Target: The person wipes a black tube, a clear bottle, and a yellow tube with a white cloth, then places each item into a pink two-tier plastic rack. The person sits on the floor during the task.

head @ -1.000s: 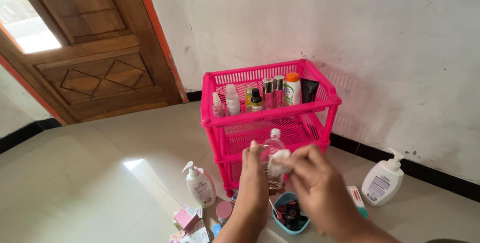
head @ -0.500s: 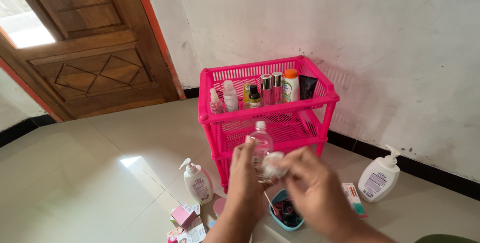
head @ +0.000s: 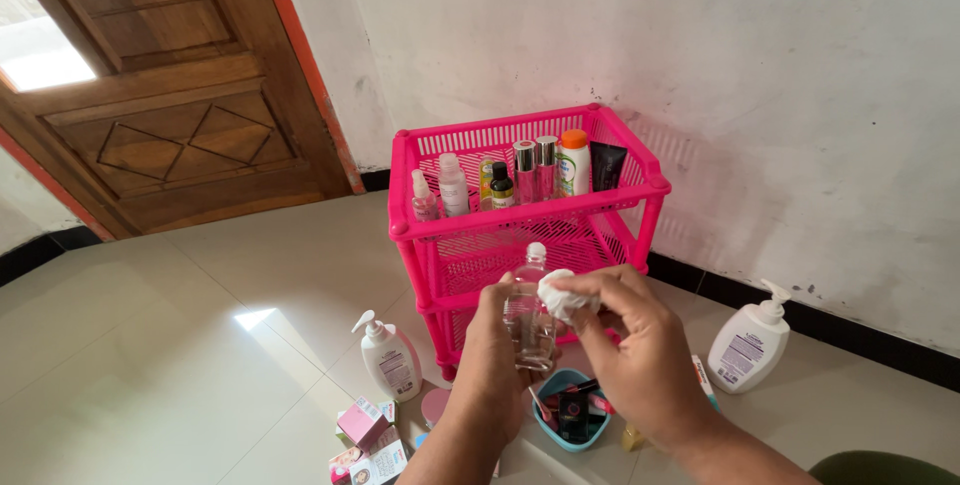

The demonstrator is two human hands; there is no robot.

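Lower part of clear plastic bottle with white cap point(head: 528, 307) hidden behind left hand point(head: 493, 350), whose grip wraps it, held upright before pink plastic tiered rack point(head: 438, 228). Right hand point(head: 632, 343) pinches crumpled white tissue point(head: 562, 293) against bottle's shoulder. Rack's top basket holds small bottles; teal tub point(head: 567, 423) on floor, contents partly covered

Clear bottle point(head: 529, 311): transparent plastic, small white cap on, held upright just in front of the pink rack point(head: 452, 229), level with its middle shelf. White wad point(head: 561, 294): crumpled, cloth or tissue, touching the bottle's upper right side, also before the rack.
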